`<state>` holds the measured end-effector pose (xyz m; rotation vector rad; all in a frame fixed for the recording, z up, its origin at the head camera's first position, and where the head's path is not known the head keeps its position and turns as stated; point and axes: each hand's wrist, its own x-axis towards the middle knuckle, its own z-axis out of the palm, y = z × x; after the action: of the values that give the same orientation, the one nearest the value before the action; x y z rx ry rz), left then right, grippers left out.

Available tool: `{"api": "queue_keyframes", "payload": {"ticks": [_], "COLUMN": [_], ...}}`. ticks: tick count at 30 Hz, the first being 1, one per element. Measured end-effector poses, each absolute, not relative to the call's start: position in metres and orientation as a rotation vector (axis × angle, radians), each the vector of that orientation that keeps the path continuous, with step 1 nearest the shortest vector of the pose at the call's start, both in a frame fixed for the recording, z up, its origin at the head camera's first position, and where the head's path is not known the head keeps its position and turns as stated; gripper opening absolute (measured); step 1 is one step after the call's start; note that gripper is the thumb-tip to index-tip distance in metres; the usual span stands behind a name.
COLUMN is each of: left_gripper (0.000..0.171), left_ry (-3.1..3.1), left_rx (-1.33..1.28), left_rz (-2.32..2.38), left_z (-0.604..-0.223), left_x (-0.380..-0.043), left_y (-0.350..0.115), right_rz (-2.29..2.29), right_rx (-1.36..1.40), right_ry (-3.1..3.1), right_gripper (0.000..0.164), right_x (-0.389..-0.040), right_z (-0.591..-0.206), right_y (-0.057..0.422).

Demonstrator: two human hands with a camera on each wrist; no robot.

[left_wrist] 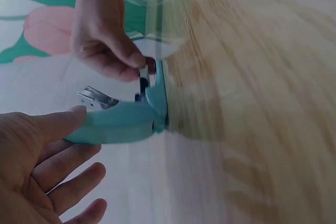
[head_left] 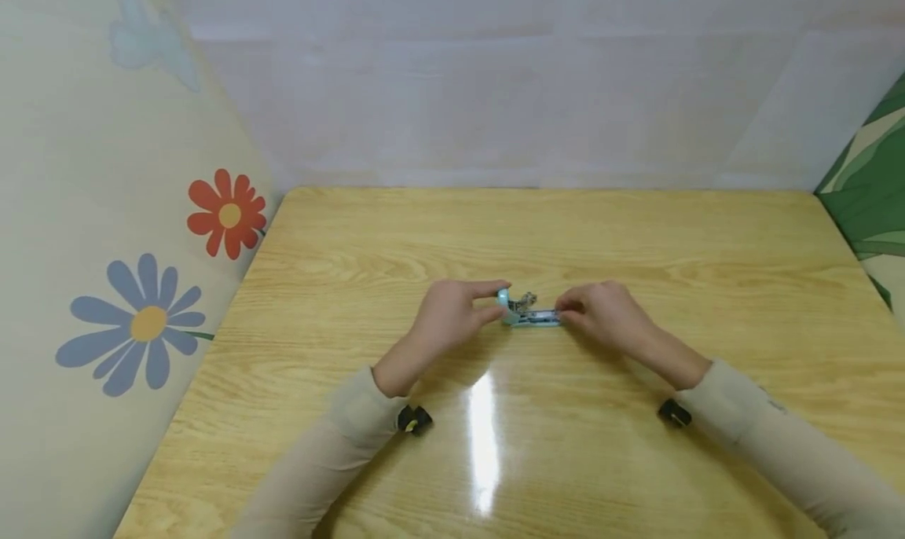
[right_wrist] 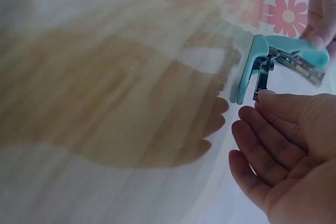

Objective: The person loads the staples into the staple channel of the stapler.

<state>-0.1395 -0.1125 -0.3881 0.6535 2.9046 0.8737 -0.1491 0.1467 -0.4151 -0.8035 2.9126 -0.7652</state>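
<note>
A turquoise stapler [head_left: 536,323] lies on the table, swung wide open so its upper arm stands up from the base. My left hand [head_left: 451,313] grips that raised upper arm [left_wrist: 118,124] between thumb and finger. In the left wrist view a metal piece [left_wrist: 97,98] juts out from inside the arm. At the far end of the base, my right hand [head_left: 610,316] pinches the tip of the metal rail [right_wrist: 261,80] with thumb and index finger. Its other fingers [right_wrist: 268,145] are spread loosely beneath in the right wrist view.
The wood-grain table [head_left: 382,240] runs back to a pale wall covering [head_left: 495,107]. Flower pictures [head_left: 148,323] decorate the left wall, green leaves [head_left: 877,185] the right. A dark wrist device [head_left: 415,419] sits by the left cuff, another [head_left: 675,413] by the right.
</note>
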Motion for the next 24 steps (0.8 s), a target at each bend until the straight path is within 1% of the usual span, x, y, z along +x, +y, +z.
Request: {"api": "queue_keyframes", "payload": {"ticks": [4, 9, 13, 20, 24], "left_gripper": [0.042, 0.038, 0.035, 0.028, 0.024], "left_ry": [2.957, 2.972, 2.976, 2.960, 2.946], "left_rx": [0.734, 0.810, 0.881, 0.969, 1.009], "left_rz": [0.771, 0.523, 0.346, 0.366, 0.405], "left_z": [-0.387, -0.384, -0.384, -0.389, -0.392], "left_x": [-0.142, -0.145, -0.146, -0.146, -0.146], "left_y": [-0.095, -0.077, -0.067, -0.055, -0.052], "right_rz": [-0.778, -0.789, -0.792, -0.768, -0.767], "right_rx": [-0.815, -0.810, -0.797, -0.815, -0.813], "right_ry": [2.900, 2.876, 2.878, 2.896, 2.890], "right_gripper": [0.013, 0.015, 0.014, 0.012, 0.013], "right_x": [-0.149, -0.149, -0.148, -0.146, -0.147], "right_z": [-0.416, -0.417, -0.418, -0.418, -0.418], "right_y": [0.145, 0.143, 0.142, 0.143, 0.143]}}
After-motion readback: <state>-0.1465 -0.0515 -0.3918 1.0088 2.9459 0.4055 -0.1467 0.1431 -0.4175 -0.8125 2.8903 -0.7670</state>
